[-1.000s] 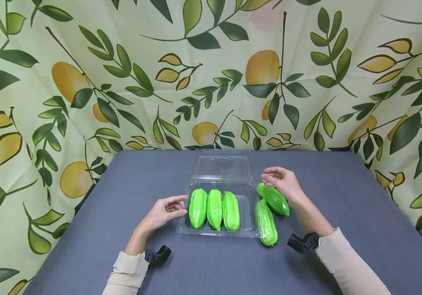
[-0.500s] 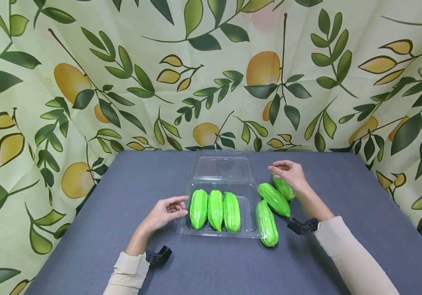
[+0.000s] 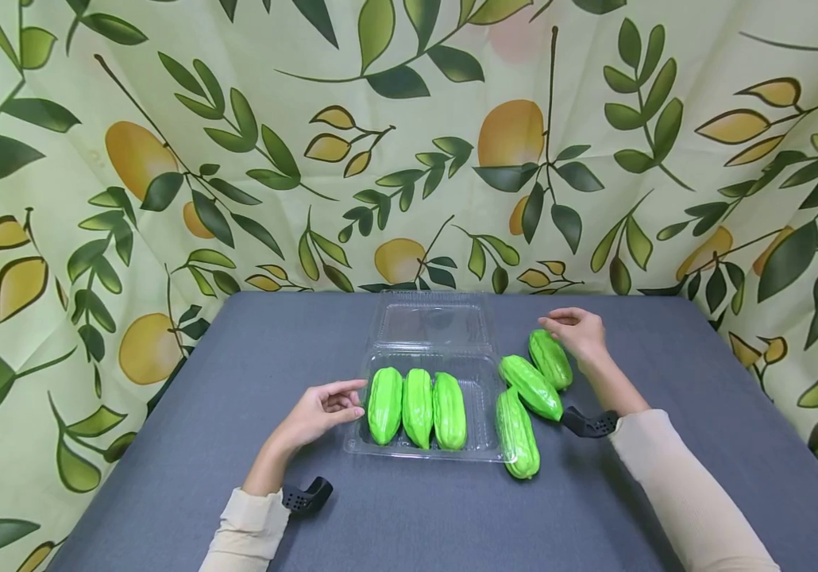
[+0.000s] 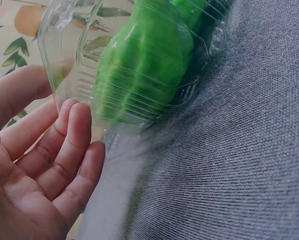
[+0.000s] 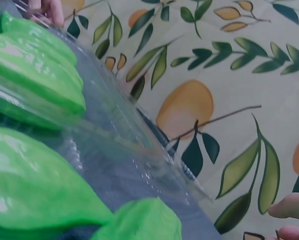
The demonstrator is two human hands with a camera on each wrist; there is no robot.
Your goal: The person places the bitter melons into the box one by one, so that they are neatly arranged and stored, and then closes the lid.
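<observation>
Three glossy green ribbed gourd-like vegetables (image 3: 418, 407) lie side by side in a clear plastic clamshell box (image 3: 480, 421) with its lid folded back. My left hand (image 3: 319, 413) is at the box's left rim, thumb and index finger apart; in the left wrist view, fingertips (image 4: 82, 112) lie right at the clear wall. My right hand (image 3: 576, 330) hovers over the far end of a loose green gourd (image 3: 550, 360), fingers loosely bent, nothing held. Two more loose gourds lie nearer, the middle gourd (image 3: 531, 387) and the front gourd (image 3: 516, 433), which overlaps the box's right rim.
The clear lid (image 3: 432, 324) lies back towards the far table edge. A grey cloth (image 3: 252, 342) covers the table. Behind it hangs a leaf-and-fruit patterned curtain (image 3: 252, 230). Black wrist mounts (image 3: 590, 423) stick out below both wrists.
My right hand has moved right and slightly away, uncovering the farthest loose gourd, which was hidden beneath it. The left hand, the box and the other gourds have stayed put.
</observation>
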